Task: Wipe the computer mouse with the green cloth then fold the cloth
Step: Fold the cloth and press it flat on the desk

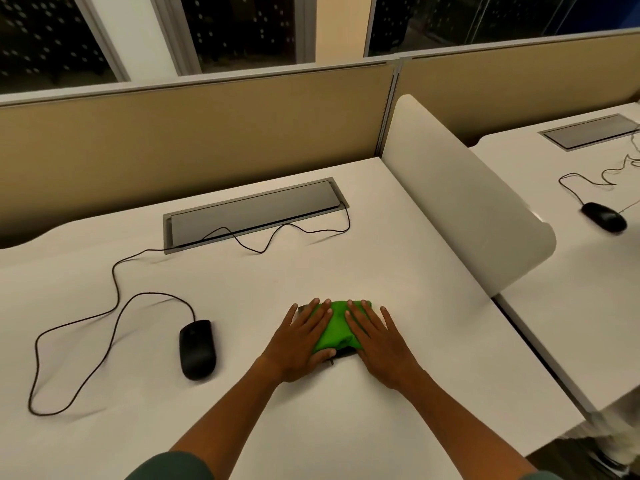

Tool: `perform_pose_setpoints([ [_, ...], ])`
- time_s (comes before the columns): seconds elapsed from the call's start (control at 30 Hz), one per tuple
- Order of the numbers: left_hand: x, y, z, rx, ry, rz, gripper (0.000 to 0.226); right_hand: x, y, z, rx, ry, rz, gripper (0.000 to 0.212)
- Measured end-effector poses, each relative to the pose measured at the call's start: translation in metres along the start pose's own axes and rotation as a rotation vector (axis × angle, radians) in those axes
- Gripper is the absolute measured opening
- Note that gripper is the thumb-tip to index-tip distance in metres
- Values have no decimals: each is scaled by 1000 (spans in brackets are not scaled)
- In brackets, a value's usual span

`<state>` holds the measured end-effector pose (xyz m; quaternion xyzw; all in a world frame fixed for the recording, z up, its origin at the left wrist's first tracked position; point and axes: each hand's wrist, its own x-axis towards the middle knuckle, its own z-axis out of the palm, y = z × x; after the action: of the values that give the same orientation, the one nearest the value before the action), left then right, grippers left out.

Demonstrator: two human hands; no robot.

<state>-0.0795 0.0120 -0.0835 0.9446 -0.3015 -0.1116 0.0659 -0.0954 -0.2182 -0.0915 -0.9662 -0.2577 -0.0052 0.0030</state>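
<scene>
Head view: I've got both hands, left hand (300,344) and right hand (375,344), spread flat, pressing the bunched green cloth (337,327); mouse (196,348) at nine o'clock, folding looks near done.

1. The single head-worn camera is looking forward and steeply down from above the white desk (311,265), close over its near edge.
2. It is facing the tan partition (207,133) and dark windows (242,26) beyond.
3. Its wide angle is bending straight edges.
</scene>
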Motion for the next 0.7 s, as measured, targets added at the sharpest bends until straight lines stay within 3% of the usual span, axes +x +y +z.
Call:
perform_pose_setpoints([
  [0.17,-4,0,6,22,5,-51,75,-3,0,-1,14,-81,40,66],
  [0.33,-3,4,5,-85,-21,-85,90,-4,0,-5,140,-99,61,73],
  [0.4,-4,3,1,-216,30,-134,88,-3,1,-11,297,-21,167,72],
  [0.5,-8,0,-2,-365,225,-304,68,1,1,-20,624,181,484,52],
  [0.6,-5,-1,-2,-525,325,-448,46,9,0,-27,837,124,695,37],
  [0.7,0,3,-6,-673,343,-497,40,17,-2,-31,937,59,813,38],
])
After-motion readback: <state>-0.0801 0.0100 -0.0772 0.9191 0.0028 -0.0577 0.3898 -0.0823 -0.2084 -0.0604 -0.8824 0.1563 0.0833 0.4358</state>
